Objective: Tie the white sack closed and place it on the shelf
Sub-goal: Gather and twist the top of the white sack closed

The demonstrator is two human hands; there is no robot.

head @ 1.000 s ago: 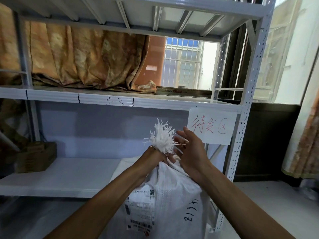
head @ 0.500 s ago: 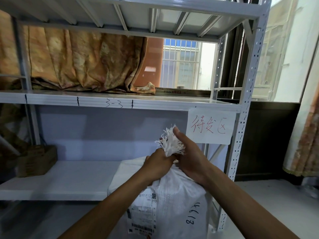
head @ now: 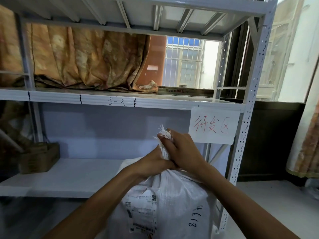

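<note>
A white woven sack (head: 174,200) with a shipping label and black handwritten digits stands upright in front of the white metal shelf (head: 72,176). Its gathered neck rises between my hands, and frayed white threads stick out at the top. My left hand (head: 153,165) clamps the neck low down, just above the sack's bulging body. My right hand (head: 183,152) is wrapped around the neck above it, with the fingers closed over the frayed end. I see no cord or tie.
A brown cardboard box (head: 39,157) sits at the left of the lower shelf board. An orange patterned curtain (head: 82,61) hangs behind the upper board. A paper sign (head: 213,125) with red writing is stuck by the perforated right upright (head: 245,128). Grey floor lies to the right.
My right hand went from open beside the frayed tuft to closed around it, squeezing the tuft down. The left hand kept its grip on the neck. The view drifted slightly.
</note>
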